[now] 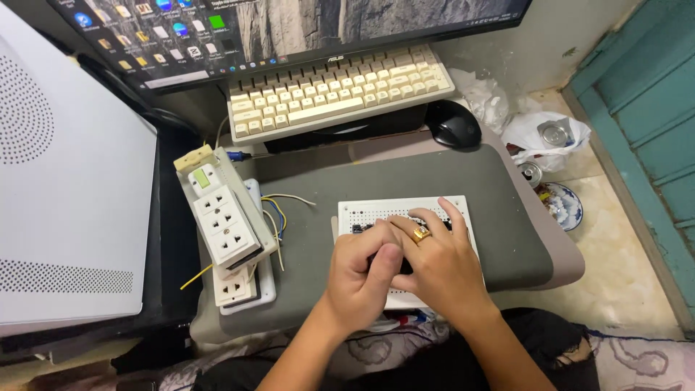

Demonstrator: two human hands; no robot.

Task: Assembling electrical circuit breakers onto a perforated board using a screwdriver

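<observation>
Left hand (362, 271) curls into a fist pinching a small dark part over the white breadboard (405, 210); right hand (434, 264) lies flat, fingers spread, pressing the board.

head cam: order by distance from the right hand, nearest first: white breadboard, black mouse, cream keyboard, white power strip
1. white breadboard: directly under the right hand, touching.
2. black mouse: above the hand, slightly to the right.
3. white power strip: far to the left, beyond the left hand.
4. cream keyboard: top, under the monitor; close to the strip's distance, too close to rank firmly.
</observation>
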